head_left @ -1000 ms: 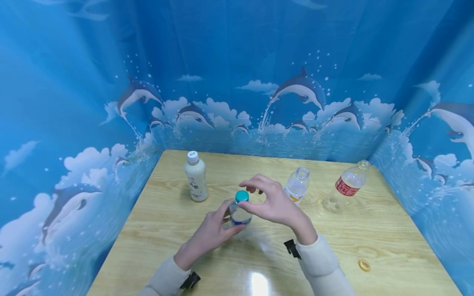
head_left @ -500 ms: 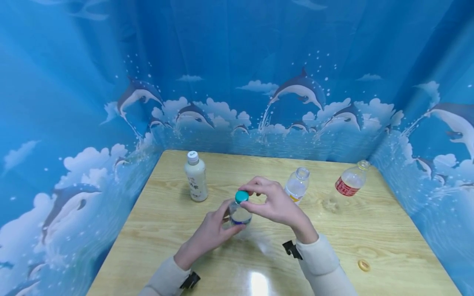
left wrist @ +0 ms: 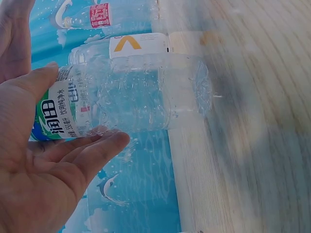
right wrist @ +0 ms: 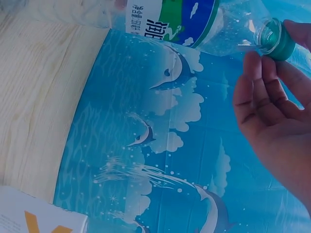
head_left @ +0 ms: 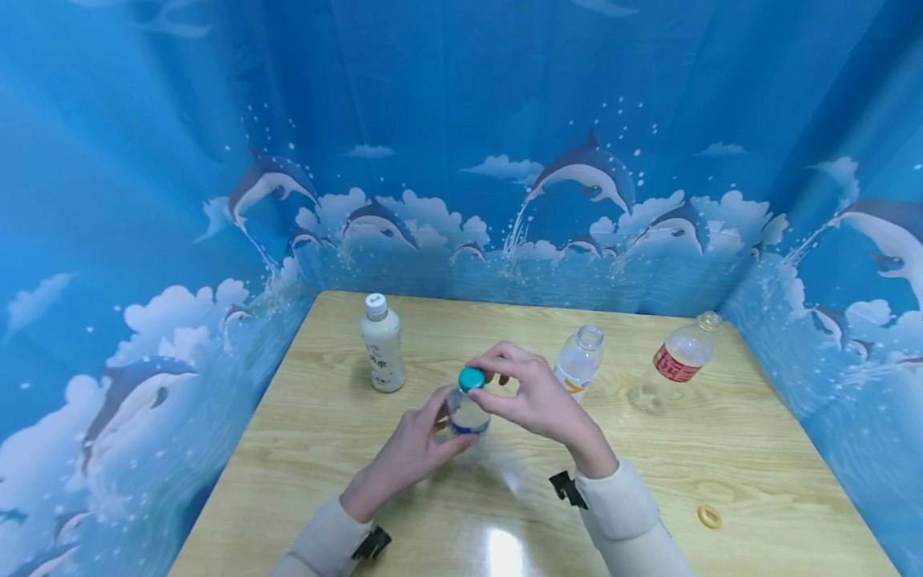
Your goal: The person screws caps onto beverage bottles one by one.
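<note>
1. Between the two hands stands the clear, ribbed plastic bottle with a white, green and blue label point(head_left: 469, 417), seemingly upright over the wood-grain table point(head_left: 721, 449). Whether its base truly rests there is hard to tell, as the hands cover much of it from above. If it is slightly raised, turning could swing its base.

2. On the bottle's left side, the left grip point(head_left: 407, 449) holds it around the label, thumb across from fingers. The thin wall could buckle if squeezed harder; too light a hold could let the body spin with the cap.

3. On top of the bottle, the right grip point(head_left: 530, 397) pinches the round green plastic cap point(head_left: 472, 379) between thumb and fingers. A sideways pull might tip the bottle, or the fingertips could slip off so small a rim.

4. Beyond the bottle and to its right, a clear plastic bottle with a yellow-marked white label point(head_left: 577, 365) stands behind the right grip. A wide swing of the knuckles could topple it.

5. Farther right of the bottle, a clear bottle with a red label point(head_left: 685, 353), and beyond its left, a milky-white capped bottle point(head_left: 384, 353), both stand well apart, so contact seems unlikely.
</note>
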Available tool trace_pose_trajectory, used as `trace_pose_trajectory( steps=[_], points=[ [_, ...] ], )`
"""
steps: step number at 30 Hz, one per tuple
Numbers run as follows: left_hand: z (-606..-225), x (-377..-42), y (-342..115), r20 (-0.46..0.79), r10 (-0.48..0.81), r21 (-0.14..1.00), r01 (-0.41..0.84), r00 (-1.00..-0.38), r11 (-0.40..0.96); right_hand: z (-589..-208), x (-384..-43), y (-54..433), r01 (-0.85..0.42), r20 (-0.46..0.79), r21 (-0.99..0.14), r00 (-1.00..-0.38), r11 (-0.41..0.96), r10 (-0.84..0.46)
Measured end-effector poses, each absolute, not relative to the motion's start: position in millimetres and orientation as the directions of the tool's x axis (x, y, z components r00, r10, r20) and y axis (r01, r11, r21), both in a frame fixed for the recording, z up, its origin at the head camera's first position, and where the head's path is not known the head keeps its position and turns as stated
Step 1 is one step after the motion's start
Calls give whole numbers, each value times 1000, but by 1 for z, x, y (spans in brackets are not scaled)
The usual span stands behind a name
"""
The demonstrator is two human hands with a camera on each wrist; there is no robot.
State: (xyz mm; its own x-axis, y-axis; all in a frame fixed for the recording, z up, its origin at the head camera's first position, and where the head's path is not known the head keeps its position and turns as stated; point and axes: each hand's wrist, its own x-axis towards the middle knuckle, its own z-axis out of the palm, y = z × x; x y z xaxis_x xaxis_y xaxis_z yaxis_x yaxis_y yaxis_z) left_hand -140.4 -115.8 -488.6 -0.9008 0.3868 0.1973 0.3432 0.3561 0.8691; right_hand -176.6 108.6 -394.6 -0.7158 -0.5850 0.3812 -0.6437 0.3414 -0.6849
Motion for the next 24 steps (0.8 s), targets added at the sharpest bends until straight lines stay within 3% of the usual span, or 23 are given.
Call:
trace_pose_trajectory(
  steps=[16,24],
  points=[
    [-489,-164,-111,207,389,854,360,-898,376,-392,-186,109,-581,331,-709,-775,399,-538],
    [-485,-176,-109,173,379,850,332,-909,409,-396,-197,107,-596,363,-698,-773,398,-520]
  ],
)
